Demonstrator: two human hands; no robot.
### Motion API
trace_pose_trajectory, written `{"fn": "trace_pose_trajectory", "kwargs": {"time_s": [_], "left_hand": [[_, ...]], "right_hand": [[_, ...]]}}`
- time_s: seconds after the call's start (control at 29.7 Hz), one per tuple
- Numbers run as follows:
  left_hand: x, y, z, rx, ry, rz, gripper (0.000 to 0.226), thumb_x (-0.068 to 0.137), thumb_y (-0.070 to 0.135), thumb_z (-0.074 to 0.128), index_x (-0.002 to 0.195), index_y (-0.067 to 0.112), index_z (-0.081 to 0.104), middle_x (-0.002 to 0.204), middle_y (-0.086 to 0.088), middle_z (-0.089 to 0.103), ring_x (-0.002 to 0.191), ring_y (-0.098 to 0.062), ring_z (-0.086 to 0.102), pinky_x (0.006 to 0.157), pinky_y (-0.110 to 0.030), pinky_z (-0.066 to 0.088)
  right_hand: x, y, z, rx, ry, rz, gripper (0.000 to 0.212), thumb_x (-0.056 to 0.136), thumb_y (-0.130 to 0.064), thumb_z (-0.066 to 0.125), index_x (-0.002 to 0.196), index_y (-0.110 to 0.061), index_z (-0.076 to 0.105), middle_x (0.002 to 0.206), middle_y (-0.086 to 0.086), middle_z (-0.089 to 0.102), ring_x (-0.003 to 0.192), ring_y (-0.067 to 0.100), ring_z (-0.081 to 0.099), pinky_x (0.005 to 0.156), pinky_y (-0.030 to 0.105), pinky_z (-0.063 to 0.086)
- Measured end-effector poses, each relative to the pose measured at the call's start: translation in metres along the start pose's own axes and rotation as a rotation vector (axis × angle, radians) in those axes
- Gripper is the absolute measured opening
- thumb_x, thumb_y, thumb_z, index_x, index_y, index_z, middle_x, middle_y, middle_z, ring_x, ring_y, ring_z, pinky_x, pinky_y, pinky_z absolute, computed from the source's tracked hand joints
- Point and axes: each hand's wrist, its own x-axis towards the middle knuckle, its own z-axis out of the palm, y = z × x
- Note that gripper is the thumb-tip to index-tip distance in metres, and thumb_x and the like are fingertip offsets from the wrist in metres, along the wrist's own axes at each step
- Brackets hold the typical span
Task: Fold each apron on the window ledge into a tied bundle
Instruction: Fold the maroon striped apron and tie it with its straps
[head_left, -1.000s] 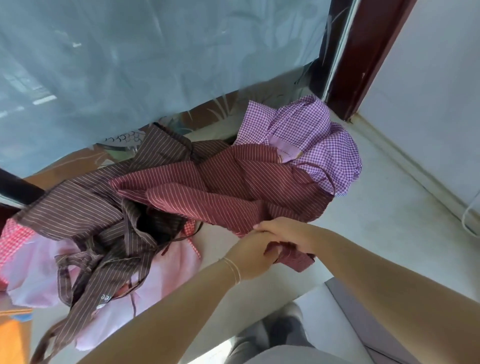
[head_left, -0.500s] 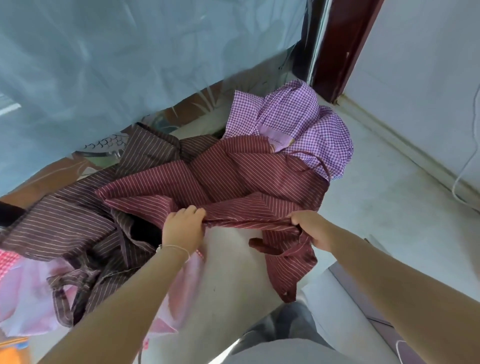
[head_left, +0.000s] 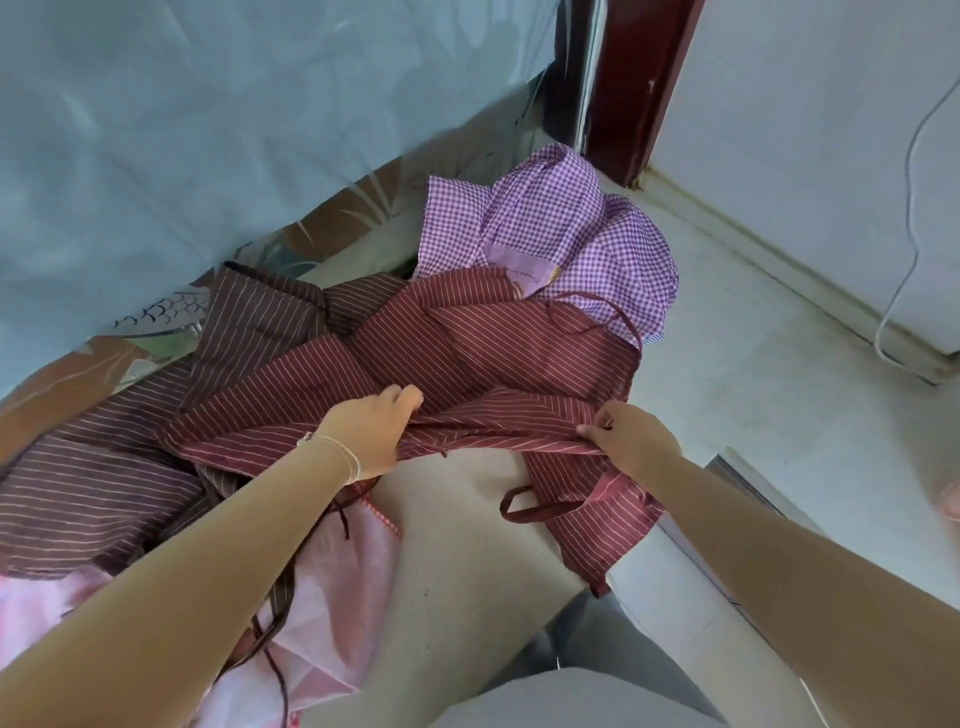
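Because the fold needs a straight edge, the left hand (head_left: 371, 434) and the right hand (head_left: 631, 439) pinch the red striped apron (head_left: 483, 353) at nine and three o'clock.

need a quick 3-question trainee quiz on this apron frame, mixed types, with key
1. True or false: both the left hand and the right hand grip the dark red striped cloth apron.
2. Which apron lies furthest right on the pale stone window ledge? A) brown striped cloth apron B) purple gingham cloth apron C) pink checked cloth apron
3. Fill in: a thin bracelet sits on the ___ wrist.

Key: 1 true; 2 B; 3 left
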Motion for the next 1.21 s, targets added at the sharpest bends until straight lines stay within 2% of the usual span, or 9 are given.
{"fn": "trace_pose_trajectory", "kwargs": {"time_s": [0.13, 0.24, 0.34, 0.47, 0.71, 0.81, 0.91, 0.97, 1.21], "left_hand": [[0.008, -0.021, -0.002, 0.092, 0.158, 0.059, 0.036, 0.084, 0.011, 0.057, 0.114, 0.024, 0.044, 0.107, 0.004, 0.047, 0.096, -0.017, 0.052, 0.085, -0.032, 0.042], [0.016, -0.023, -0.014, -0.317, 0.045, -0.042, 0.033, 0.085, -0.002, 0.051, 0.102, 0.026, 0.053, 0.100, 0.009, 0.056, 0.090, -0.014, 0.057, 0.083, -0.025, 0.044], [0.030, -0.013, -0.016, -0.582, -0.031, -0.122, 0.031, 0.091, 0.000, 0.051, 0.100, 0.028, 0.063, 0.099, 0.011, 0.061, 0.091, -0.008, 0.060, 0.080, -0.014, 0.042], [0.046, 0.004, -0.009, -0.667, -0.035, -0.196, 0.024, 0.091, 0.011, 0.058, 0.094, 0.035, 0.063, 0.090, 0.011, 0.066, 0.077, -0.009, 0.064, 0.076, -0.025, 0.054], [0.061, 0.031, -0.011, 0.034, -0.178, -0.103, 0.066, 0.083, 0.027, 0.060, 0.143, 0.035, 0.031, 0.122, 0.005, 0.054, 0.111, -0.019, 0.053, 0.090, -0.034, 0.047], [0.066, 0.046, 0.001, -0.090, -0.135, 0.069, 0.051, 0.086, 0.004, 0.052, 0.131, 0.028, 0.050, 0.129, 0.008, 0.048, 0.117, -0.016, 0.048, 0.096, -0.030, 0.043], [0.068, 0.063, 0.010, -0.431, -0.279, -0.124, 0.037, 0.086, -0.004, 0.041, 0.083, 0.020, 0.069, 0.097, 0.008, 0.065, 0.076, -0.007, 0.057, 0.068, -0.017, 0.044], [0.067, 0.065, 0.017, -0.500, -0.329, -0.211, 0.039, 0.086, -0.003, 0.040, 0.077, 0.021, 0.068, 0.083, 0.010, 0.065, 0.058, -0.005, 0.050, 0.053, -0.014, 0.038], [0.055, 0.055, 0.012, -0.169, -0.368, -0.150, 0.051, 0.091, 0.000, 0.048, 0.111, 0.044, 0.065, 0.120, 0.015, 0.057, 0.112, -0.012, 0.047, 0.092, -0.029, 0.047]], "right_hand": [[0.016, 0.016, -0.007, -0.047, -0.115, 0.025, 0.032, 0.091, -0.050, 0.056, 0.084, -0.019, 0.058, 0.072, -0.001, 0.065, 0.055, 0.014, 0.064, 0.059, 0.028, 0.055], [0.028, 0.032, -0.011, -0.067, -0.282, 0.054, 0.036, 0.091, -0.045, 0.059, 0.077, -0.012, 0.064, 0.064, 0.000, 0.063, 0.057, 0.015, 0.063, 0.053, 0.022, 0.047], [0.037, 0.037, -0.014, -0.109, -0.366, 0.052, 0.042, 0.093, -0.043, 0.056, 0.100, -0.003, 0.068, 0.098, 0.010, 0.068, 0.093, 0.025, 0.065, 0.075, 0.024, 0.044], [0.056, 0.027, -0.019, 0.120, -0.291, 0.085, 0.039, 0.096, -0.031, 0.056, 0.126, -0.005, 0.058, 0.131, 0.015, 0.057, 0.120, 0.032, 0.053, 0.098, 0.033, 0.040], [0.095, 0.017, -0.023, 0.710, -0.045, 0.348, 0.072, 0.083, -0.016, 0.072, 0.139, -0.004, 0.028, 0.135, 0.018, 0.046, 0.118, 0.036, 0.053, 0.099, 0.045, 0.048], [0.104, 0.014, -0.025, 1.049, -0.044, 0.543, 0.077, 0.083, -0.017, 0.073, 0.144, -0.011, 0.027, 0.135, 0.012, 0.046, 0.121, 0.032, 0.051, 0.101, 0.045, 0.047], [0.106, 0.013, -0.028, 1.148, -0.205, 0.592, 0.045, 0.087, -0.014, 0.068, 0.128, -0.010, 0.051, 0.122, 0.006, 0.059, 0.103, 0.022, 0.060, 0.084, 0.028, 0.052], [0.102, 0.010, -0.029, 1.093, -0.212, 0.573, 0.024, 0.091, -0.011, 0.063, 0.114, -0.010, 0.057, 0.111, 0.005, 0.061, 0.078, 0.014, 0.056, 0.064, 0.019, 0.046], [0.101, 0.004, -0.038, 1.084, -0.089, 0.500, 0.028, 0.098, -0.018, 0.052, 0.121, -0.001, 0.054, 0.098, 0.006, 0.063, 0.081, 0.016, 0.064, 0.078, 0.019, 0.051]]}}
